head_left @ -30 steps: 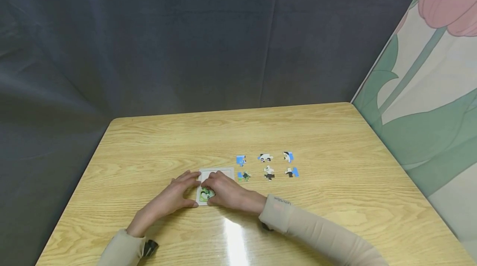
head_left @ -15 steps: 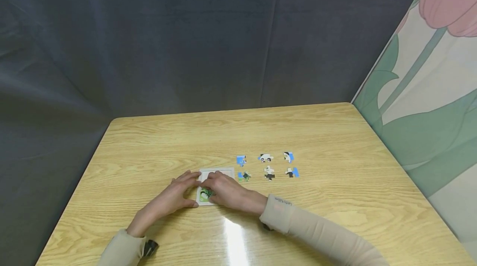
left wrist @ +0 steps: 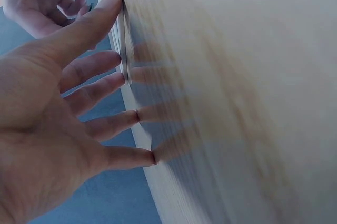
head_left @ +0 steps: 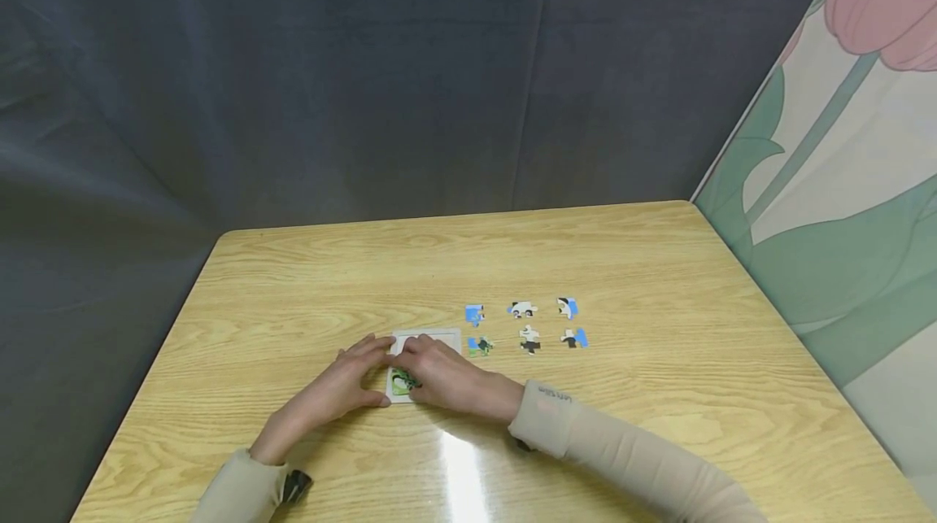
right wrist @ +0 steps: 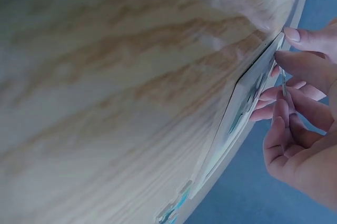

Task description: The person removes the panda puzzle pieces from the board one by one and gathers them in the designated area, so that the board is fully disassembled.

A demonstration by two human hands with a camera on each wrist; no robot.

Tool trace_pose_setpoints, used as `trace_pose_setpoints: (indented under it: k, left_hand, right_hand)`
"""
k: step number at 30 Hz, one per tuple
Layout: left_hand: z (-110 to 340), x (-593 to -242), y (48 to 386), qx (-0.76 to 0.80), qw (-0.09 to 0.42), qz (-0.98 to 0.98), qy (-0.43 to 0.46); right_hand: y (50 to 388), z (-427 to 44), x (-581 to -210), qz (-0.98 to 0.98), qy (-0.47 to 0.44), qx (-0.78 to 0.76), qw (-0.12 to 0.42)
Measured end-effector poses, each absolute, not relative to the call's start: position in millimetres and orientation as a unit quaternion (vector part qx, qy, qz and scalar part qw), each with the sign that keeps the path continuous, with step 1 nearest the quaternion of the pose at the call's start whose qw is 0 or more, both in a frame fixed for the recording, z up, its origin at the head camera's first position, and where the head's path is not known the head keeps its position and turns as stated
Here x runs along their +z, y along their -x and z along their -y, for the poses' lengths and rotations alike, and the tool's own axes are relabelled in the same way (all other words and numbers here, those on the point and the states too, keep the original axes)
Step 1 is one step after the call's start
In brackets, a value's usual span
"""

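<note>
A white puzzle tray [head_left: 428, 332] lies flat on the table, with green picture pieces [head_left: 401, 382] showing in its near left corner. My left hand [head_left: 351, 376] is at the tray's left side; its thumb and spread, fairly straight fingers touch the edge and the tabletop in the left wrist view. Over the tray, my right hand [head_left: 442, 376] pinches a thin puzzle piece [right wrist: 285, 83], seen nearly edge-on in the right wrist view. Its picture is mostly hidden by the fingers. The right hand covers much of the tray.
Several loose puzzle pieces lie in two rows right of the tray, among them a blue corner piece [head_left: 474, 314], a panda-face piece [head_left: 522, 310] and a green-and-blue piece [head_left: 480, 346]. A dark curtain [head_left: 366, 84] hangs behind the wooden table [head_left: 329, 271].
The right fingers and thumb have shifted slightly at the tray's near left part, and the green picture between them shows a little differently. The left hand and loose pieces stay put.
</note>
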State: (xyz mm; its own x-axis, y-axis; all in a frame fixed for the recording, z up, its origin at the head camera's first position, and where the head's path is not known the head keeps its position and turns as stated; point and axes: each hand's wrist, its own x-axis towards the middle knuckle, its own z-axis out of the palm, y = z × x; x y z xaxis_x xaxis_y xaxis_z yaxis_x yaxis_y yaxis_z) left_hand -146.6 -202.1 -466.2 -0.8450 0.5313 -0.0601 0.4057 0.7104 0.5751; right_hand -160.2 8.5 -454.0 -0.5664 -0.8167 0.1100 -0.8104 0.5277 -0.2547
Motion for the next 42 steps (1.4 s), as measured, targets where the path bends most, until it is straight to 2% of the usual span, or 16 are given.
trace_pose_setpoints:
  k: [12, 19, 29, 42]
  left_hand:
    - [204, -468, 148, 0.283, 0.109, -0.916, -0.263]
    - [202, -467, 148, 0.278, 0.109, -0.92, -0.255]
    - [201, -466, 147, 0.281, 0.105, -0.92, -0.251]
    - [201, -467, 149, 0.272, 0.102, -0.925, -0.246]
  right_hand:
    - [160, -22, -451, -0.874, 0.465, -0.14, -0.031]
    - [165, -39, -445, -0.883, 0.444, -0.152, -0.028]
    - [170, -70, -442, -0.88, 0.429, -0.192, -0.066]
    - [171, -99, -444, -0.883, 0.413, -0.207, -0.086]
